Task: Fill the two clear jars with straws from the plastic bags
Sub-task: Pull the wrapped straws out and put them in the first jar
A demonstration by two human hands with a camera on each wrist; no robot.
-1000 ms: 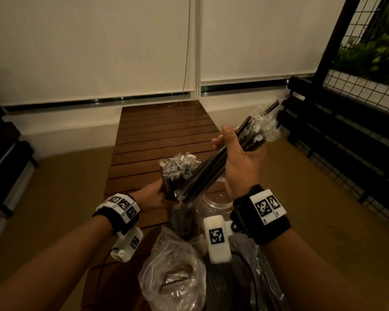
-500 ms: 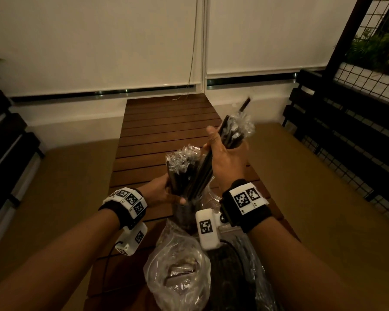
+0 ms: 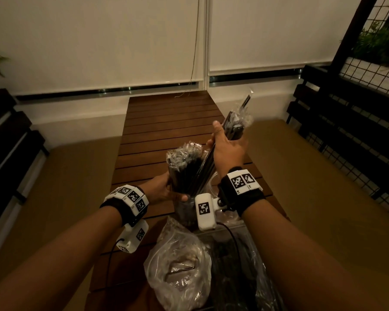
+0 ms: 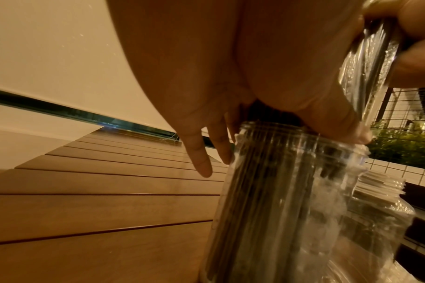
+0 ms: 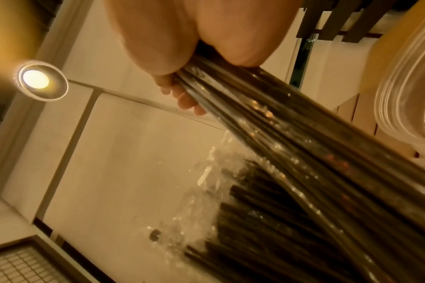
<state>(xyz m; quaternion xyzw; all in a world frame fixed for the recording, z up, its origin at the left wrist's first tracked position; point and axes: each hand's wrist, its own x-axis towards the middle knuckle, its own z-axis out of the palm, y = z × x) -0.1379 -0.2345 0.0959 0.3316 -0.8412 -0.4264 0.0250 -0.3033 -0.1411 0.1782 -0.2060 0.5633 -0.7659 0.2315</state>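
A clear jar (image 3: 185,212) (image 4: 279,191) stands on the slatted wooden table (image 3: 166,131), packed with black straws in clear wrappers (image 3: 184,162). My left hand (image 3: 166,190) holds that bunch just above the jar's mouth, thumb at the rim. My right hand (image 3: 228,149) grips a bundle of wrapped black straws (image 3: 234,124) (image 5: 279,134), slanted, with its lower ends down among the straws in the jar. A second clear jar (image 3: 212,182) (image 4: 381,201) stands right of the first, mostly hidden behind my right wrist.
A crumpled clear plastic bag (image 3: 177,265) lies at the near table edge. Beside it a second bag with dark straws (image 3: 238,265) lies under my right forearm. Dark slatted benches flank the table and a wire fence (image 3: 368,70) stands at the right.
My right hand has swung its bundle from a low slant to steeper and moved left toward the jar. The left hand has stayed on the bunch in the jar.
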